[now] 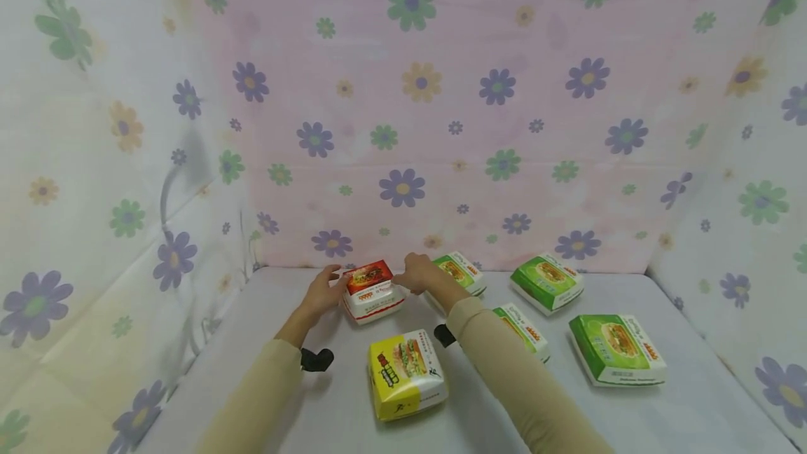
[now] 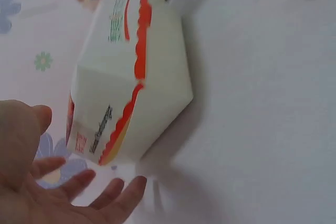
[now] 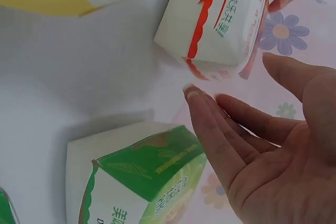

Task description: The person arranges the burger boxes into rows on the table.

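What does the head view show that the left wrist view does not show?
Only the head view shows the yellow box, four green boxes such as the one at far right, and the flowered wall. Only the left wrist view shows the left hand close up, with open fingers apart from the box. Both show the red and white box on the table.

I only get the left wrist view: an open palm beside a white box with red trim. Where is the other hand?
Observer: The right hand is open at the opposite side of that red-topped box, facing the left hand.
Visitor: Is it the only box?
Observer: No. A yellow box lies nearer the person, on the table.
Visitor: Any others?
Observer: Four green boxes lie to the right of the red-topped one.
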The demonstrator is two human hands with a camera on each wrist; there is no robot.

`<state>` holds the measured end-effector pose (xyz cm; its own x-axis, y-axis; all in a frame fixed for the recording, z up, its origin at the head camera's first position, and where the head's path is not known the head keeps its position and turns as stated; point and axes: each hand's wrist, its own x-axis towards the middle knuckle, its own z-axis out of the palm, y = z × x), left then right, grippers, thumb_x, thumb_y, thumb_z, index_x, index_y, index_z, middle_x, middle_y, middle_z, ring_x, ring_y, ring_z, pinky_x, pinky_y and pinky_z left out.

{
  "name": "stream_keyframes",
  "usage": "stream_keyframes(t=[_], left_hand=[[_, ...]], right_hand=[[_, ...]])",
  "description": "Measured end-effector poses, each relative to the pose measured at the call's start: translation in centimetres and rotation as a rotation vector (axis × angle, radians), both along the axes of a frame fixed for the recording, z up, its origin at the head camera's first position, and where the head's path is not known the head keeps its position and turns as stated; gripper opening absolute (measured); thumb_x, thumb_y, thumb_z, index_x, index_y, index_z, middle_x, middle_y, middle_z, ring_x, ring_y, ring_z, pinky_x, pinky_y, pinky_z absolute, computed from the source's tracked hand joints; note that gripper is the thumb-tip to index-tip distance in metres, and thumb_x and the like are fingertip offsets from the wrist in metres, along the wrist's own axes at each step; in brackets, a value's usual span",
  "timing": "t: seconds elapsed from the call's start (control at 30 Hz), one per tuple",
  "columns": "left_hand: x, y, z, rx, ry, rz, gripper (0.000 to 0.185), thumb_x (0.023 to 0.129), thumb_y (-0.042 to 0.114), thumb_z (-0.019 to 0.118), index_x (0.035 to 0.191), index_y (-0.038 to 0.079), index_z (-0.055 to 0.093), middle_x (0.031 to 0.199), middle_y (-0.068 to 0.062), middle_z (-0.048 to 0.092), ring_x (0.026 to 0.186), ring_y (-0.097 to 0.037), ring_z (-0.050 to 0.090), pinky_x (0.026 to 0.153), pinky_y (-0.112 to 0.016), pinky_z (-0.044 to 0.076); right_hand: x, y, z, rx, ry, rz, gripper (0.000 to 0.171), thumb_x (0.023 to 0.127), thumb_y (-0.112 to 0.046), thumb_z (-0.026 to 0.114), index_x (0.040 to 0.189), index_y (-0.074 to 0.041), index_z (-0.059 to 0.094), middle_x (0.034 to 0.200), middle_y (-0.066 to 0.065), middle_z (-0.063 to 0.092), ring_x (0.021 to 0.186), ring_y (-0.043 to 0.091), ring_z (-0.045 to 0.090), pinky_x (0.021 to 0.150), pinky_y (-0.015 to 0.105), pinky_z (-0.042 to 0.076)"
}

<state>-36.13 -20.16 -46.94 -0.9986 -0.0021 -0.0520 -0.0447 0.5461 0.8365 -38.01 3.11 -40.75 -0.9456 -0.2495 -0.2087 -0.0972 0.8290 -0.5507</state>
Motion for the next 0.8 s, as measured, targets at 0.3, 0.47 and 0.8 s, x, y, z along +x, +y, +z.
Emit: stream_keyframes(t=[0.3,0.47,0.8], left_hand=[[2.5,1.7,0.0,0.112,-0.11,0.054,0.087,0.104,0.038,0.057,0.159,-0.007,0.005,0.155,-0.037,0.029,0.142,-0.05,0.035,0.111,-0.058,0.041],[3.0,2.5,-0.3,0.119,-0.119,0.034,0.08,0.106,0.038,0.055,0.156,-0.011,0.016,0.149,-0.035,0.039,0.125,-0.039,0.053,0.098,-0.047,0.054],[2.7,2.3,-0.4,0.091,-0.06,-0.032,0.063,0.11,0.032,0.043,0.154,-0.01,0.03,0.156,-0.033,0.036,0.142,-0.044,0.038,0.115,-0.057,0.037]], right_hand=[[0.2,0.6,0.1,-0.016,-0.056,0.055,0.053,0.105,-0.032,0.058,0.137,0.009,0.052,0.13,0.023,0.061,0.1,0.028,0.067,0.089,0.04,0.057],[0.3,0.4,-0.3,0.002,-0.06,0.099,0.043,0.105,-0.028,0.056,0.129,0.007,0.057,0.116,0.017,0.064,0.096,0.025,0.062,0.083,0.037,0.055],[0.8,-0.6,-1.0,-0.068,-0.048,0.05,0.031,0.099,-0.023,0.066,0.114,0.004,0.059,0.094,0.011,0.064,0.084,0.022,0.064,0.08,0.036,0.058]])
